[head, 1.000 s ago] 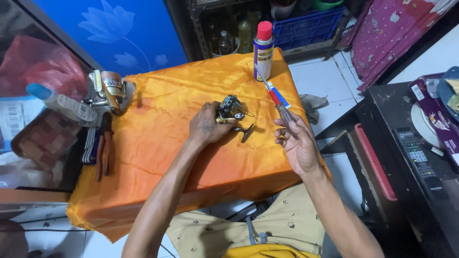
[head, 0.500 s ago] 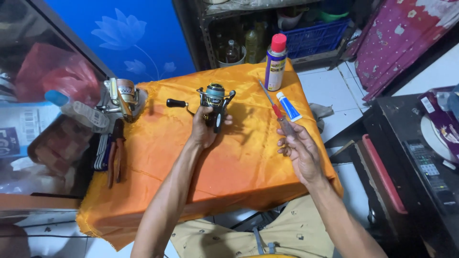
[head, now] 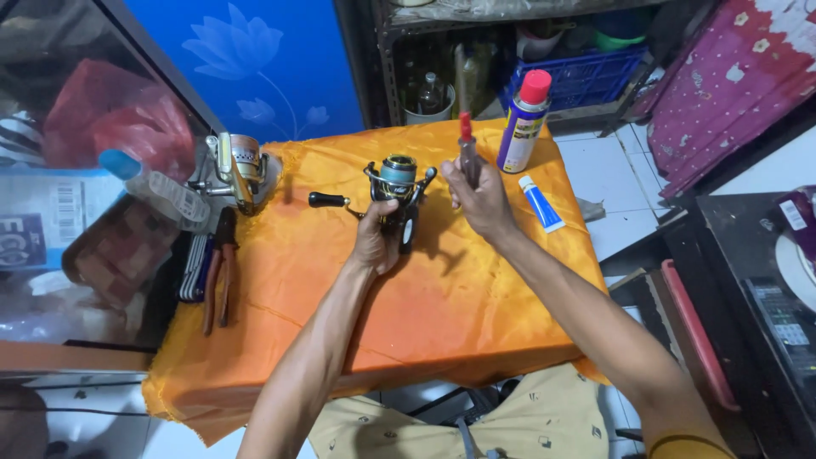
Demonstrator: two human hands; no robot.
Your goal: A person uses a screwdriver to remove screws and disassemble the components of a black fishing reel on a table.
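Fingers of the left hand (head: 376,242) clench the fishing reel (head: 398,191); the right hand (head: 483,200) grips a screwdriver (head: 467,153), which could slip and scratch it.

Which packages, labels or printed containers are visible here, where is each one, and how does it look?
Spray can: upright at the far edge of the orange cloth, blue and yellow label, red cap.
Small tube: lying flat on the cloth near the can, blue and white.
Box with a barcode label: far left, behind glass, white and blue.
Flat printed package: far right on the black unit, dark.
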